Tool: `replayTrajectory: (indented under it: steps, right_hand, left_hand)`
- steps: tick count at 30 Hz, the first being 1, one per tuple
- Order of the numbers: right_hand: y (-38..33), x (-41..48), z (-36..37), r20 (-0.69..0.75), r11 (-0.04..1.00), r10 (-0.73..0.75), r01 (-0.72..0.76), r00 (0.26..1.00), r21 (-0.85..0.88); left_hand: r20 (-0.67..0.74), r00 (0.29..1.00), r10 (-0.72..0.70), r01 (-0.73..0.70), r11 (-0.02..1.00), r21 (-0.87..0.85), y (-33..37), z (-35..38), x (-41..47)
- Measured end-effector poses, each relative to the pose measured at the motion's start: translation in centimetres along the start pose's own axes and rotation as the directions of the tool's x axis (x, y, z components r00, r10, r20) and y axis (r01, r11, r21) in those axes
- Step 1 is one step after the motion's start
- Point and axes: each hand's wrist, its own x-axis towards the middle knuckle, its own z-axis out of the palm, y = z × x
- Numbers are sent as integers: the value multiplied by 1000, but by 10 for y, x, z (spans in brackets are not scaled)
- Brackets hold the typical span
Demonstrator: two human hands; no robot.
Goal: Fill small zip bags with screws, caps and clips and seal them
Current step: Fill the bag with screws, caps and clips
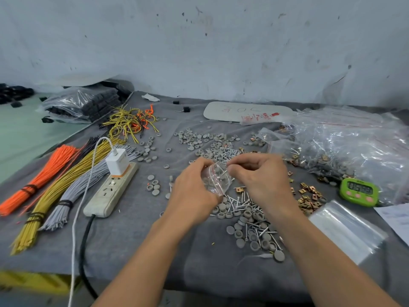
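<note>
Left hand (194, 187) grips small zip bag (215, 179) above the table's screws (240, 201); right hand (256, 173) apparently pinches screws at its mouth; keep mouth wide, feed points first.

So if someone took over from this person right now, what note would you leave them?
Left hand holds the small zip bag; right hand pinches at its mouth.
A few screws show inside; the mouth looks unsealed.
Loose caps and more screws lie near the hands, brass clips to the right.
Done: filled bags piled far right.
Left: finish filling, seal this bag.
</note>
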Motion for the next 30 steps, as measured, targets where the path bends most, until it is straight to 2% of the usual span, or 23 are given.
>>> replayTrajectory:
  steps: [4, 8, 10, 12, 15, 17, 20, 24, 30]
  right_hand:
    - [4, 2, 8, 107, 999, -48, 45, 993, 28]
    - [16, 14, -3, -132, 997, -44, 35, 990, -73]
    - [22, 20, -11, -142, 978, 6, -35, 990, -204]
    - [29, 21, -11, -21, 904, 99, -99, 995, -415]
    - [38, 17, 3, 167, 711, 265, -76, 950, -699]
    - [42, 17, 13, 222, 605, 310, -12, 924, -796]
    - [43, 20, 22, 277, 539, 354, 47, 893, -841]
    - [46, 19, 22, 242, 575, 321, 14, 916, -818]
    - [38, 18, 7, 45, 784, 181, -117, 982, -610]
  left_hand:
    - [7, 1000, 9, -8, 997, -72, 4, 3, 3]
    - [-55, 997, -46, 34, 979, -199, -2, 2, 8]
    - [-69, 993, -97, 74, 956, -284, -6, -1, 12]
    - [-61, 988, -144, 112, 922, -370, -9, -5, 15]
    - [-71, 981, -179, 130, 886, -445, -13, -10, 18]
    - [-87, 979, -185, 127, 885, -448, -13, -12, 19]
    - [-83, 981, -175, 123, 895, -429, -10, -15, 19]
    - [-74, 986, -152, 120, 936, -332, -4, -18, 19]
    - [-60, 991, -123, 110, 975, -192, 0, -18, 14]
